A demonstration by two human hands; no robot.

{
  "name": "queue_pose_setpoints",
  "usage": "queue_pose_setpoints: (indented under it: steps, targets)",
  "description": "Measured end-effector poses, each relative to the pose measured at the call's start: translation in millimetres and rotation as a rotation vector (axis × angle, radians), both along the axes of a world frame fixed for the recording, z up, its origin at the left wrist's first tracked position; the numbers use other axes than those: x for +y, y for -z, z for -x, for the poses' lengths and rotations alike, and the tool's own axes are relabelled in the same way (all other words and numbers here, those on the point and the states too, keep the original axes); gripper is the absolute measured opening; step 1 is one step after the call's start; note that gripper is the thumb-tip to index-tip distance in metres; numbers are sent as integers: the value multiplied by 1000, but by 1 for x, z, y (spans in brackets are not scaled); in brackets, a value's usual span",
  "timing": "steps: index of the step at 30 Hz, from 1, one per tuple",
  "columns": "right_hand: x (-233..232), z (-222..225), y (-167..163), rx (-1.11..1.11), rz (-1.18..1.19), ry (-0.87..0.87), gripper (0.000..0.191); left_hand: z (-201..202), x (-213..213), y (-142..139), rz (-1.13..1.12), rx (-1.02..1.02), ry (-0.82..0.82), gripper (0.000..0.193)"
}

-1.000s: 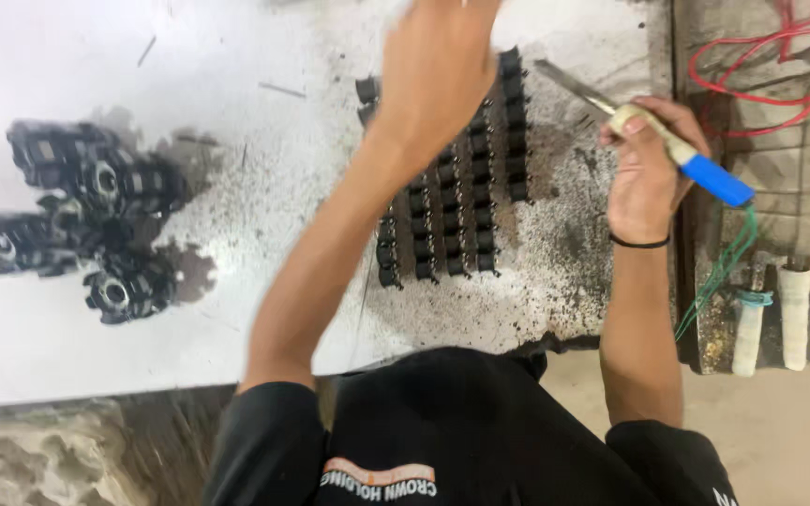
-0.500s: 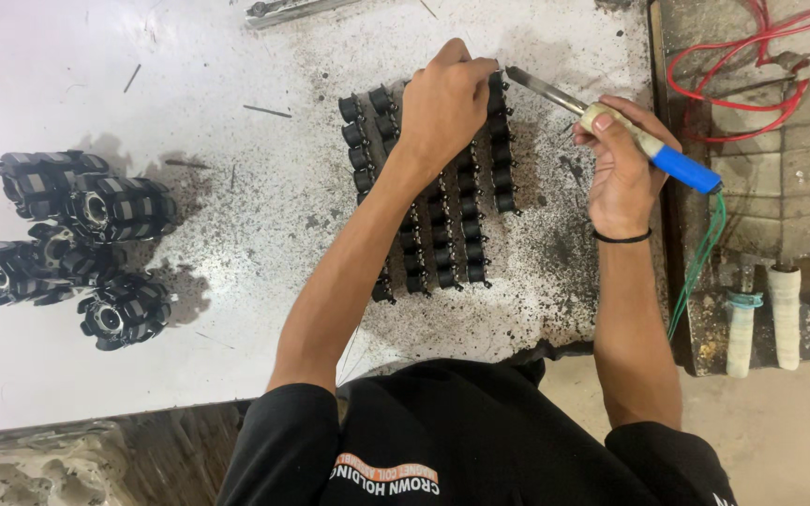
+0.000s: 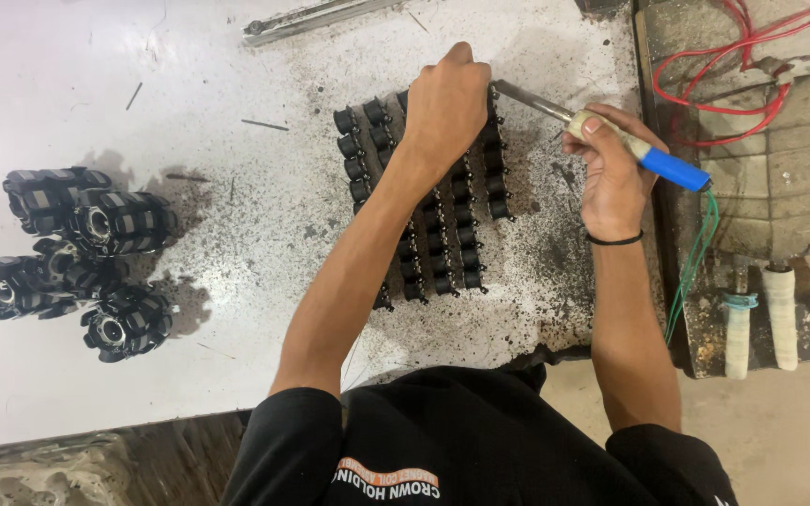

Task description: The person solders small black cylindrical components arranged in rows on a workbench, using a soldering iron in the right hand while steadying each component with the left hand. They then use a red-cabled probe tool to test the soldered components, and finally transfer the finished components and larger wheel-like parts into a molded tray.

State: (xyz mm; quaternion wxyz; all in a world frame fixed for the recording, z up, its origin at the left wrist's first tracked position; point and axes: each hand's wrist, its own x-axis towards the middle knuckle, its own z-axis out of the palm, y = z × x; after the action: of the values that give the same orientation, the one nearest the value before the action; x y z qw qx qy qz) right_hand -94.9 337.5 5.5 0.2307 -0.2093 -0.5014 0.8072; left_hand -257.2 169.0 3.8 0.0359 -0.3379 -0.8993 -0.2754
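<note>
Moved: left hand now lower on black coil rows.
Left hand: fingers curled, pressing the rows.
Right hand: beside the rows, closed around soldering iron.

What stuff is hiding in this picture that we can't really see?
All in the head view:
- The tool's tip: it goes behind the left hand, so what it touches is hidden.
- The black parts in rows: the left hand and forearm cover several.
- What the left fingers pinch, if anything: hidden under the hand.
- The red wires: cut off by the top edge.
- The right hand grips the tool's handle, which shows plainly.
</note>
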Motion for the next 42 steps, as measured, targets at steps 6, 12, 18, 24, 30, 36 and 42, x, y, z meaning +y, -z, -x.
queue_pose_setpoints:
  steps: [6,12,18,24,30,36,42]
  targets:
    - [0,-1,-1,22,-5,44,23,-2,-2,-1,-47,-31,4,6]
    - [1,-3,0,37,-37,21,24,-7,-10,-2,-140,-125,-29,9]
    - [0,-3,0,55,-37,6,23,-11,-14,-1,-219,-11,-38,5]
    - [2,-5,-2,52,-28,-17,23,-13,-12,0,-230,-42,-15,4]
    - [5,-8,-4,38,-19,-58,25,-8,-7,3,-160,-59,0,3]
    - [9,-11,-4,75,22,0,25,-6,-4,7,-148,-66,20,4]
    - [7,-14,-2,62,2,-35,26,-9,-3,3,-142,-72,22,4]
